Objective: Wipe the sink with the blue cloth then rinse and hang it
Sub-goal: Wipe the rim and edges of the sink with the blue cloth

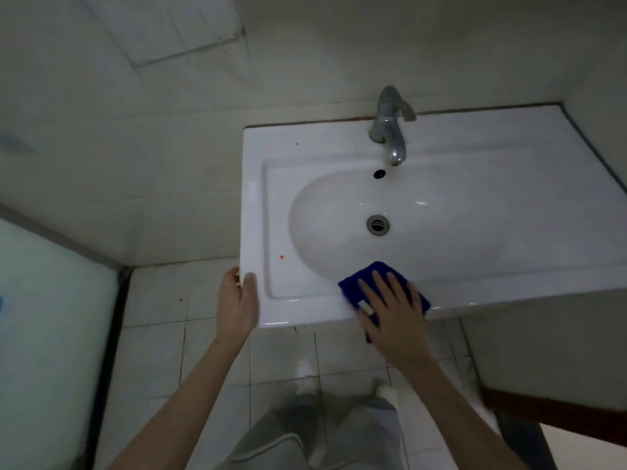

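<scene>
Right hand (393, 313) flat, fingers spread, pressing the blue cloth (376, 283) on the sink's (509, 276) front rim, right of centre. The basin lies directly ahead of the fingertips. Left hand (237, 300) grips the front-left corner, bracing; no cloth there.

Both forearms are bare, without sleeves. Grey sweatpants (305, 446) carry a pale drawstring (271, 442); white footwear (307, 385) shows below them.
</scene>
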